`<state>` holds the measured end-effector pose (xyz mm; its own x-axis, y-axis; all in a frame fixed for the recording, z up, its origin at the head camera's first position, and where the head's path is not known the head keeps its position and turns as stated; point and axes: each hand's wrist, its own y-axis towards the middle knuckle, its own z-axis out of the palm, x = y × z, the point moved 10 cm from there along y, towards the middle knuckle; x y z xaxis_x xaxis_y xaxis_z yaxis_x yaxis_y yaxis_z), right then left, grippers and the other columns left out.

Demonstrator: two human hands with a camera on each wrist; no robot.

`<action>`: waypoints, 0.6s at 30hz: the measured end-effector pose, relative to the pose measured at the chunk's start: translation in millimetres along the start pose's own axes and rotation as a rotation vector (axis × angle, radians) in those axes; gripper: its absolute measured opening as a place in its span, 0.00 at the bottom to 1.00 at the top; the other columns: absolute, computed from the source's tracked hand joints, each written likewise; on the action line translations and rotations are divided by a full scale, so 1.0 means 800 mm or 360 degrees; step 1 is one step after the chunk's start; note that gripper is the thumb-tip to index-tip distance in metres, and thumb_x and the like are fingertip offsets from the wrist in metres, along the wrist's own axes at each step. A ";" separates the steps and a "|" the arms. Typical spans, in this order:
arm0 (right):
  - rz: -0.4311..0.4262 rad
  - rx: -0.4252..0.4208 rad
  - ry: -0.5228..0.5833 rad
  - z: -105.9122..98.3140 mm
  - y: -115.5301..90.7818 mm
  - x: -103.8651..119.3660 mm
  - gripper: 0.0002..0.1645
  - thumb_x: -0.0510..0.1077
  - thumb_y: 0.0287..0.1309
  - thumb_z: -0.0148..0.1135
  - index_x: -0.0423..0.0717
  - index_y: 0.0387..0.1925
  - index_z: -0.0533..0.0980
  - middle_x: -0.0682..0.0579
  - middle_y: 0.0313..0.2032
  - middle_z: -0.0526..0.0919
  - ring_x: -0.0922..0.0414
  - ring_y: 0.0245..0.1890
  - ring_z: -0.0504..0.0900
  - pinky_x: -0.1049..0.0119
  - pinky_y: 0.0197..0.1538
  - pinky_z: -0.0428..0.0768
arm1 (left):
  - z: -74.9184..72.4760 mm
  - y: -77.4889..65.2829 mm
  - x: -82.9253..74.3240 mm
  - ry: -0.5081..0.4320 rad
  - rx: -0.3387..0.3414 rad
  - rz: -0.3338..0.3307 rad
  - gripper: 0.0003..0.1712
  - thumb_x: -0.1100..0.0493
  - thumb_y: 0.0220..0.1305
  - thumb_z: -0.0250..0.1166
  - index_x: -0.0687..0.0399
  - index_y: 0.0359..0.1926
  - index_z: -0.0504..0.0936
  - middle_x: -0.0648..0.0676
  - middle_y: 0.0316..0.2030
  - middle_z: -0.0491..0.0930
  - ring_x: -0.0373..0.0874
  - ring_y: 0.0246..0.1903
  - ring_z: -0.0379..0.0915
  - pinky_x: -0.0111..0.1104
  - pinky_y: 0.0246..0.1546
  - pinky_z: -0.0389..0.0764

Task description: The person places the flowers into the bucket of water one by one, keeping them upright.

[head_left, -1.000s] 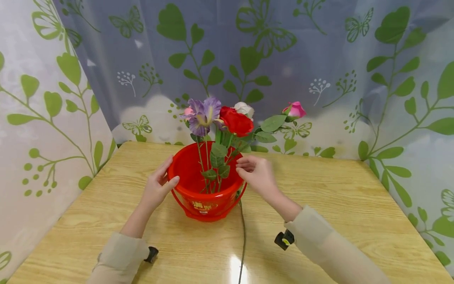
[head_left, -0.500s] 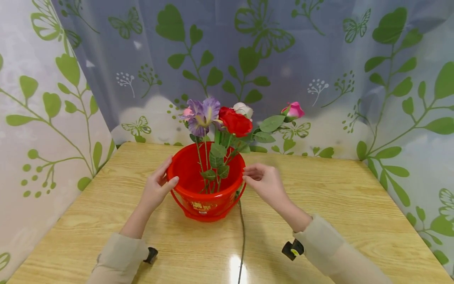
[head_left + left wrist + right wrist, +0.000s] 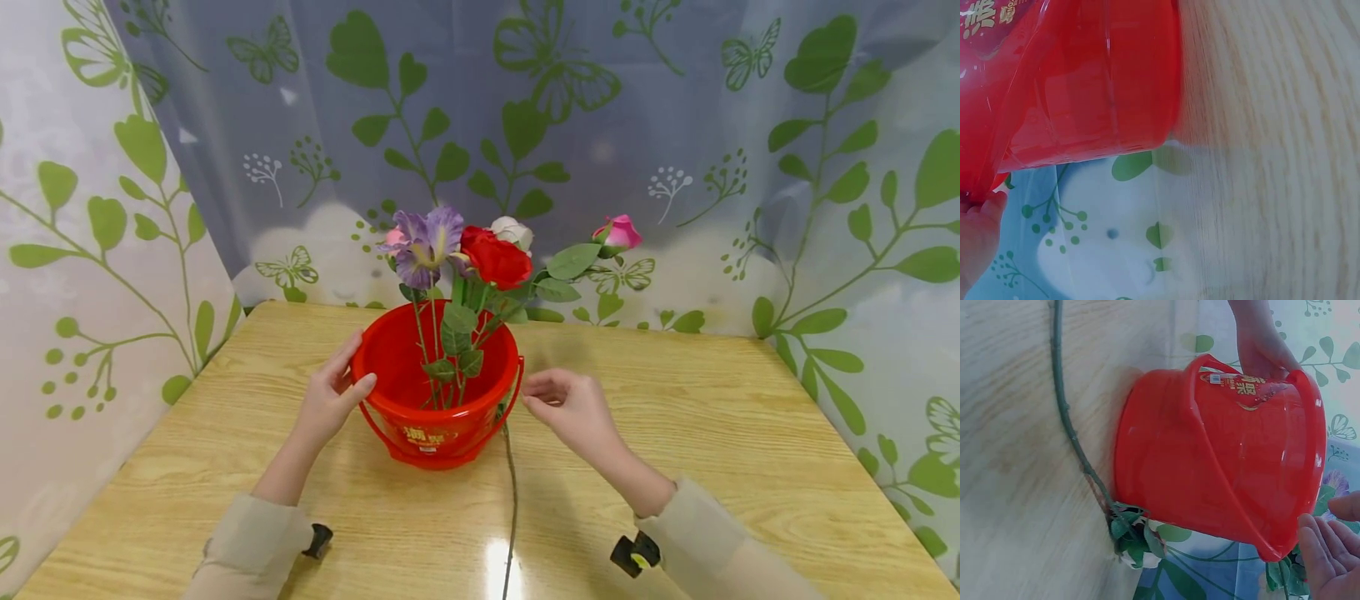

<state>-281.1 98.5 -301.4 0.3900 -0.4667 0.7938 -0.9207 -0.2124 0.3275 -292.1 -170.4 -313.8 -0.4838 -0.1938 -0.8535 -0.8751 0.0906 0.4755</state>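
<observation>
A red plastic bucket (image 3: 468,425) stands upright on the table. My left hand (image 3: 330,404) grips its left rim, thumb on top and fingers against the outside. Just right of the bucket, my right hand (image 3: 573,412) hovers with loosely bent fingers, holding nothing. Inside the bucket stand artificial flowers: a purple iris (image 3: 426,250), a red rose (image 3: 497,258), a white bloom (image 3: 513,233) and a pink rose (image 3: 621,232) leaning far right. A pale pink bloom (image 3: 393,238) shows partly behind the iris. The bucket's handle (image 3: 517,387) hangs down across its front.
One more flower lies on the wooden table (image 3: 675,417); its long green stem (image 3: 513,500) runs toward the front edge. Its whitish head (image 3: 1141,557) sits by the bucket's base in the right wrist view. A patterned curtain (image 3: 600,125) closes off the back and sides.
My right hand has come away from the stems over the bucket's right rim and moved right and toward me. My left hand, the bucket and the flowers stay in place.
</observation>
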 end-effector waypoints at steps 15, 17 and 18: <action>0.0298 0.0152 0.0246 0.013 -0.026 -0.053 0.12 0.31 0.46 0.62 0.29 0.36 0.77 0.39 0.33 0.81 0.52 0.32 0.80 0.68 0.35 0.79 | -0.006 0.003 0.035 -0.0037 0.0011 -0.0003 0.33 0.71 0.56 0.58 0.70 0.62 0.56 0.64 0.62 0.55 0.51 0.62 0.49 0.24 0.51 0.64; 0.0335 0.0182 0.0272 0.017 -0.030 -0.061 0.12 0.31 0.47 0.62 0.28 0.37 0.76 0.38 0.34 0.80 0.52 0.33 0.80 0.67 0.36 0.79 | -0.006 0.003 0.035 -0.0032 0.0013 -0.0009 0.33 0.72 0.56 0.57 0.70 0.62 0.56 0.64 0.62 0.55 0.52 0.62 0.49 0.24 0.51 0.64; 0.0353 0.0193 0.0283 0.019 -0.032 -0.064 0.13 0.31 0.47 0.62 0.28 0.37 0.76 0.38 0.34 0.80 0.52 0.33 0.80 0.67 0.36 0.79 | -0.005 0.003 0.035 -0.0028 0.0013 -0.0014 0.33 0.72 0.56 0.57 0.71 0.62 0.56 0.64 0.62 0.55 0.52 0.62 0.49 0.24 0.50 0.64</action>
<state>-277.6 115.1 -358.4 0.1611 -0.3581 0.9197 -0.9703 -0.2281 0.0811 -307.9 -179.8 -335.2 -0.4764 -0.1773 -0.8612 -0.8792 0.0970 0.4664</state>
